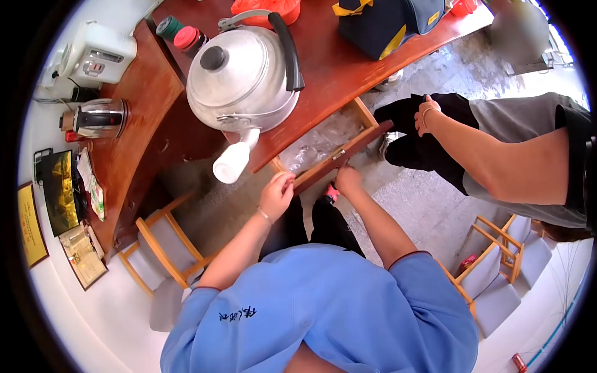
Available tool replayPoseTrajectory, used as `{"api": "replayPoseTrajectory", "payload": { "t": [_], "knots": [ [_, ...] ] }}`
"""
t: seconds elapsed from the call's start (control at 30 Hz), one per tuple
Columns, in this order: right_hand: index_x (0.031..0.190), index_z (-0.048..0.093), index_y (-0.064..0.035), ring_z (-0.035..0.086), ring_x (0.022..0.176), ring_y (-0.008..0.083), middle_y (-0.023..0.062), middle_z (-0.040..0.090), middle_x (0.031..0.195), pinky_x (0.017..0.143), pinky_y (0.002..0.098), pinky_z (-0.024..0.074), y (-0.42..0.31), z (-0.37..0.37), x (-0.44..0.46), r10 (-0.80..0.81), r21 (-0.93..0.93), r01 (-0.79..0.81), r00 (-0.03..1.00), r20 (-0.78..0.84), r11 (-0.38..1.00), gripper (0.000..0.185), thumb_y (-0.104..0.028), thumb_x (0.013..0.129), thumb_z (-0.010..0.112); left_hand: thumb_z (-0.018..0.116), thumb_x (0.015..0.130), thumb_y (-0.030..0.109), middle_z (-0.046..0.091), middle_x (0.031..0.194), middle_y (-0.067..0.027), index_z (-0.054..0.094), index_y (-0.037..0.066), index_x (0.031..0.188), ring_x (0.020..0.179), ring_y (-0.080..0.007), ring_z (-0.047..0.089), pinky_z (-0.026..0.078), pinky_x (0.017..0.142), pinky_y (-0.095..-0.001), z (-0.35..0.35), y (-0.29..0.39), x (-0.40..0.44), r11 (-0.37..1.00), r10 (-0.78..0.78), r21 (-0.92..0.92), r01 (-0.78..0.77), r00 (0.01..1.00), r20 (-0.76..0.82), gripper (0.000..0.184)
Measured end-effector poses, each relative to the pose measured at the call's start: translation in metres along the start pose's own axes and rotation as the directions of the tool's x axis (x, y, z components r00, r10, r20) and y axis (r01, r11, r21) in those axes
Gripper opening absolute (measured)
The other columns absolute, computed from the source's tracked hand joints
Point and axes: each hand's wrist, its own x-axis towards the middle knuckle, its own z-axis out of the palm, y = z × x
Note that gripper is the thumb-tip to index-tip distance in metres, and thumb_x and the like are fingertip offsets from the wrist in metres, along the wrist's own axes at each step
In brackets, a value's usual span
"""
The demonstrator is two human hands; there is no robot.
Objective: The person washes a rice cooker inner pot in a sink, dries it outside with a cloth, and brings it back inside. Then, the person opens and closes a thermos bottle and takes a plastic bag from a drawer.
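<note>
A wooden drawer [326, 163] stands pulled out from under the red-brown desk, with crumpled clear plastic bags [305, 152] inside. At the drawer's left front corner is my left hand [277, 196], its fingers curled in together; whatever they may hold is hidden. My right hand [348, 179] is closed against the drawer front, just below its small metal handle [337, 154], and its fingertips are partly hidden. A large aluminium kettle [242, 78] with a black handle and a white-capped spout stands on the desk above my left hand.
Beside the kettle stand lidded bottles [186, 38]; a dark blue bag [388, 25] lies farther right on the desk [323, 81]. Another person [516, 143] is close on my right. Wooden chairs [171, 242] flank me. An electric kettle [102, 118] sits on the left counter.
</note>
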Motion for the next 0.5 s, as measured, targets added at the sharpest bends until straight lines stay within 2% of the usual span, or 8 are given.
{"api": "replayPoseTrajectory", "payload": {
  "t": [0.03, 0.1, 0.2, 0.33, 0.4, 0.43, 0.47, 0.5],
  "knots": [
    [0.108, 0.051, 0.0006, 0.061, 0.089, 0.0300, 0.0167, 0.061, 0.096, 0.074, 0.0377, 0.0498, 0.009, 0.002, -0.005, -0.020, -0.008, 0.021, 0.999, 0.046, 1.000, 0.038, -0.016, 0.074, 0.054, 0.055, 0.078, 0.002, 0.056, 0.099, -0.0130, 0.055, 0.002, 0.101, 0.088, -0.0242, 0.060, 0.049, 0.078, -0.0300, 0.006, -0.001, 0.006, 1.000, -0.008, -0.003, 0.008, 1.000, -0.005, 0.023],
    [0.095, 0.061, -0.0012, 0.060, 0.091, 0.0298, 0.0182, 0.061, 0.096, 0.076, 0.0378, 0.0492, 0.013, -0.004, -0.022, -0.010, 0.034, 0.008, 0.998, 0.054, 0.999, 0.027, -0.017, 0.074, 0.054, 0.060, 0.075, 0.007, 0.054, 0.105, -0.0141, 0.055, 0.002, 0.101, 0.097, -0.0291, 0.055, 0.046, 0.084, -0.0343, 0.018, -0.012, 0.018, 0.971, 0.016, 0.235, -0.045, 0.992, 0.124, 0.026],
    [0.098, 0.058, 0.0003, 0.059, 0.090, 0.0326, 0.0206, 0.060, 0.099, 0.076, 0.0398, 0.0485, 0.030, -0.029, -0.041, -0.155, 0.039, 0.150, 0.966, 0.207, 0.988, 0.034, -0.025, 0.076, 0.057, 0.063, 0.073, 0.013, 0.050, 0.112, -0.0149, 0.055, 0.002, 0.102, 0.105, -0.0322, 0.048, 0.041, 0.090, -0.0383, 0.039, -0.038, 0.033, 0.903, 0.172, 0.368, -0.219, 0.973, 0.156, 0.032],
    [0.094, 0.060, -0.0014, 0.059, 0.090, 0.0323, 0.0194, 0.061, 0.096, 0.076, 0.0402, 0.0483, 0.031, -0.099, -0.064, -0.187, 0.034, 0.190, 0.892, 0.411, 0.981, 0.027, -0.022, 0.077, 0.056, 0.066, 0.071, 0.014, 0.048, 0.116, -0.0129, 0.054, 0.005, 0.106, 0.106, -0.0297, 0.048, 0.042, 0.086, -0.0361, 0.049, -0.036, 0.040, 0.726, 0.062, 0.642, -0.246, 0.954, 0.295, 0.038],
    [0.087, 0.062, -0.0032, 0.060, 0.090, 0.0291, 0.0174, 0.062, 0.094, 0.076, 0.0383, 0.0479, 0.027, -0.127, -0.064, -0.318, 0.405, 0.159, 0.876, 0.362, 0.900, 0.019, -0.016, 0.076, 0.055, 0.066, 0.071, 0.015, 0.050, 0.113, -0.0119, 0.055, 0.005, 0.105, 0.105, -0.0290, 0.048, 0.042, 0.086, -0.0364, 0.052, -0.033, 0.039, 0.710, -0.040, 0.659, -0.248, 0.920, 0.390, 0.037],
    [0.082, 0.066, -0.0079, 0.061, 0.081, 0.0315, 0.0127, 0.064, 0.089, 0.073, 0.0401, 0.0470, 0.029, -0.118, -0.057, -0.284, 0.476, 0.168, 0.941, 0.184, 0.863, 0.014, -0.014, 0.072, 0.058, 0.066, 0.070, 0.015, 0.052, 0.110, -0.0110, 0.055, 0.006, 0.104, 0.104, -0.0284, 0.049, 0.042, 0.085, -0.0366, 0.054, -0.031, 0.038, 0.691, -0.137, 0.675, -0.259, 0.869, 0.475, 0.037],
    [0.082, 0.066, -0.0079, 0.061, 0.081, 0.0315, 0.0127, 0.064, 0.089, 0.073, 0.0401, 0.0470, 0.027, -0.113, -0.049, -0.287, 0.472, 0.170, 0.939, 0.188, 0.865, 0.014, -0.014, 0.072, 0.058, 0.066, 0.070, 0.015, 0.052, 0.110, -0.0110, 0.055, 0.006, 0.104, 0.104, -0.0284, 0.049, 0.042, 0.085, -0.0366, 0.057, -0.030, 0.035, 0.694, -0.139, 0.674, -0.253, 0.871, 0.470, 0.037],
    [0.081, 0.066, -0.0082, 0.061, 0.082, 0.0310, 0.0120, 0.065, 0.087, 0.073, 0.0399, 0.0464, 0.022, -0.110, -0.040, -0.300, 0.237, 0.295, 0.954, -0.013, 0.926, 0.013, -0.015, 0.073, 0.058, 0.065, 0.070, 0.014, 0.053, 0.107, -0.0104, 0.055, 0.006, 0.102, 0.101, -0.0284, 0.050, 0.042, 0.084, -0.0372, 0.061, -0.030, 0.032, 0.731, -0.081, 0.630, -0.263, 0.883, 0.463, 0.034]
  ]
}}
